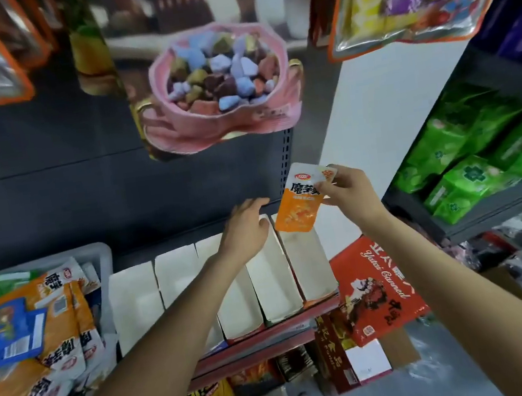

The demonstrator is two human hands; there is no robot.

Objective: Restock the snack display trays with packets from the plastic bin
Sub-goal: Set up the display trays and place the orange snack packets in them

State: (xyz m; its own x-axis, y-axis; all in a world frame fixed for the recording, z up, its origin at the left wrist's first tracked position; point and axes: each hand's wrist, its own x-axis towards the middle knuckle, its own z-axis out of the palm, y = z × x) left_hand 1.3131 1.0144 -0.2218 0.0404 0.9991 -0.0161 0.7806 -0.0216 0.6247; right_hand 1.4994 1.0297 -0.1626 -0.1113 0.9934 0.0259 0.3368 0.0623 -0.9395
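Observation:
Several white cardboard display trays (pixel 275 283) stand in a row on the dark shelf, and the ones I can see into hold nothing. My right hand (pixel 350 187) pinches the top of an orange and white snack packet (pixel 300 202) above the back end of the rightmost tray (pixel 310 271). My left hand (pixel 247 226) rests palm down with loosely bent fingers on the back edges of the trays beside it. At the left a grey plastic bin (pixel 101 264) holds a pile of orange, white and blue packets (pixel 37 333).
A red box (pixel 376 285) leans against the shelf right of the trays. Green packets (pixel 482 160) fill a dark side shelf at right. A bag printed with a pink bowl of candy (pixel 217 86) hangs above. Lower shelves hold more snack boxes (pixel 335 355).

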